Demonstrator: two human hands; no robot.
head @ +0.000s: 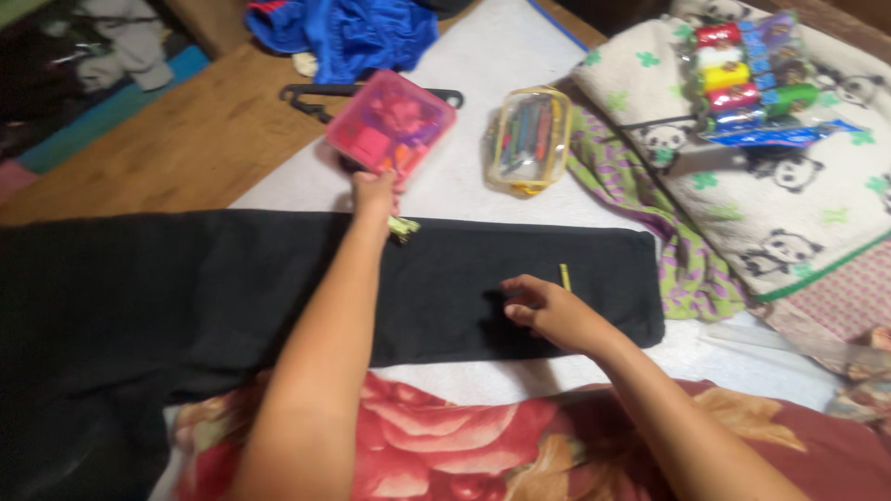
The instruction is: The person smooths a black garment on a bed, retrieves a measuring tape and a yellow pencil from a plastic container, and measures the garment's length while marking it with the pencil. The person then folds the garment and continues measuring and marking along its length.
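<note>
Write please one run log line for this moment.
left hand: holds pink box | right hand: on black cloth, beside yellow stick | nearby: clear pencil pouch

A clear packet of thread spools point(752, 79) — red, yellow, green, blue-edged — lay at upper right, a yellow-trimmed clear pouch point(529, 139) and pink box point(390, 122) at upper centre.

Brown wooden plank floor point(186, 148) at upper left, warm dim indoor light. White padded mat point(483, 56) spread across floor. Cream panda-print blanket point(789, 213) at right, purple-green patterned cloth point(691, 269) beside it. Crumpled blue fabric point(353, 32) at top. Teal mat strip point(111, 111) far left.
</note>
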